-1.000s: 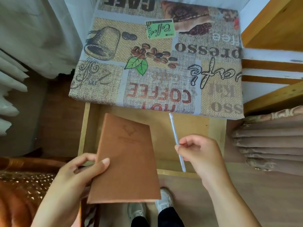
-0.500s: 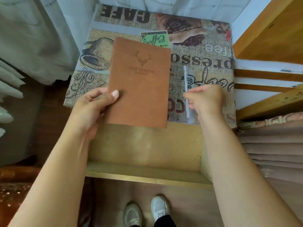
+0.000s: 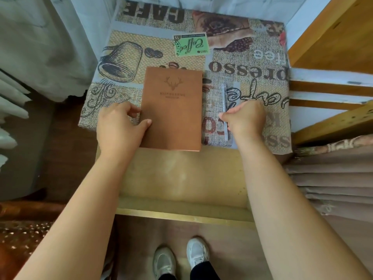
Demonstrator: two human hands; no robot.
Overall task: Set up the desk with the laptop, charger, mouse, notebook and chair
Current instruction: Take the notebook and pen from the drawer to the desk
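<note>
**Notebook down on desk, pen beside it**

Both forearms reach forward over open wooden drawer. Left hand pinches left edge of brown leather-look rectangular notebook, thumb on cover. Right hand curls around thin grey pen. Half a second ago notebook was lifted; now flat on coffee-print tablecloth, deer emblem up.

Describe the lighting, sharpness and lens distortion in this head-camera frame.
Head view: soft, even daylight, no glare; the notebook and the printed tablecloth read fairly sharp, though the cover's small lettering is too soft to read. Only faint shadows under the left hand and right hand. Wide-angle stretch lengthens the forearms and bows the drawer edge.
</note>
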